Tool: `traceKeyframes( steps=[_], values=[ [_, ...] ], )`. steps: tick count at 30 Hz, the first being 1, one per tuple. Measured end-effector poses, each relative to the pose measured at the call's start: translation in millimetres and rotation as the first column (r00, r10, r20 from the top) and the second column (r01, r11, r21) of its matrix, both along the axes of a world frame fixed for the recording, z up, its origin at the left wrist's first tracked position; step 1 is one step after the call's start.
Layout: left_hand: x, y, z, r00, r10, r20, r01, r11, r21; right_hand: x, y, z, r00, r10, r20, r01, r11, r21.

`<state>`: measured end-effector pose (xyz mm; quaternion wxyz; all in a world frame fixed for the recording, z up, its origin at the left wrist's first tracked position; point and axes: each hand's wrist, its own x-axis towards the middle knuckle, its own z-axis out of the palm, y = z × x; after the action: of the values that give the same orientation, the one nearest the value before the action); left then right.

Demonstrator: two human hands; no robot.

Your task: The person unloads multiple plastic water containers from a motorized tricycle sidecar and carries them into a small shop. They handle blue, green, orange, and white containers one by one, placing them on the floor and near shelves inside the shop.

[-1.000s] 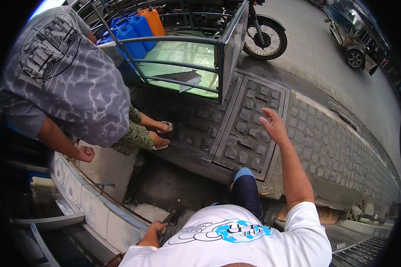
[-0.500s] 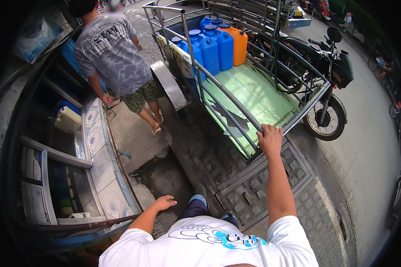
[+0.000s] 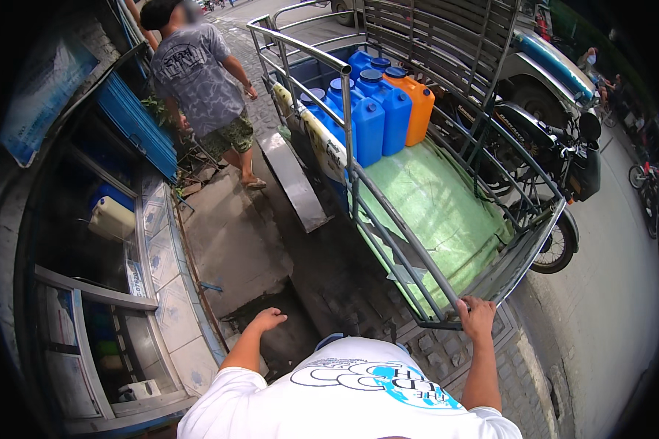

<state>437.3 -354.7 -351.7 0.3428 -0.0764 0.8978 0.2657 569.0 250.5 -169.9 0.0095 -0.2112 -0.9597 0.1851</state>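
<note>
My right hand [image 3: 477, 319] is closed over the front corner of the grey metal rail [image 3: 410, 238] of a motorcycle sidecar. The sidecar's floor has a worn green sheet [image 3: 436, 212]. Toward its far end stand several blue water jugs [image 3: 368, 132] with dark caps, and one orange water jug [image 3: 419, 110] beside them. My left hand [image 3: 269, 320] hangs low over the pavement, away from the rail. It holds nothing that I can see, its fingers loosely bent and apart.
Ahead on the left, a person in a grey patterned shirt [image 3: 201, 80] walks along the pavement. A tiled shopfront ledge [image 3: 176, 278] runs down my left. A metal fender [image 3: 293, 179] juts from the sidecar's side. A black motorcycle [image 3: 542, 146] is attached at the right, beside the road [image 3: 608, 307].
The sidecar and my right hand sit lower and farther right in view. The person in grey has moved farther ahead. My right hand still grips the rail; my left still hangs free.
</note>
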Motion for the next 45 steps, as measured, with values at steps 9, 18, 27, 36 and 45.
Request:
traceKeyframes(
  steps=[9, 18, 27, 36, 45],
  values=[
    [-117, 11, 23, 0.965, 0.255, -0.056, -0.242, 0.954, 0.179, -273, 21, -58, 0.996, -0.006, -0.09, -0.033, 0.907, -0.421],
    [62, -62, 29, 0.606, 0.64, 0.473, -0.587, 0.761, -0.277, -675, -91, -81, 0.832, 0.446, -0.33, -0.523, 0.828, -0.201],
    [43, -12, 82, 0.443, 0.818, 0.367, -0.823, 0.533, -0.196, -854, -155, -78, 0.895, 0.443, 0.055, -0.397, 0.847, -0.353],
    [-55, -4, 34, 0.761, 0.629, 0.156, -0.633, 0.773, -0.027, -804, -131, -80, 0.88, 0.432, 0.198, -0.397, 0.897, -0.196],
    [-249, 56, 59, 0.999, -0.017, 0.046, 0.012, 0.994, 0.109, -560, -51, -99, 0.987, 0.133, 0.093, -0.116, 0.979, -0.17]
  ],
)
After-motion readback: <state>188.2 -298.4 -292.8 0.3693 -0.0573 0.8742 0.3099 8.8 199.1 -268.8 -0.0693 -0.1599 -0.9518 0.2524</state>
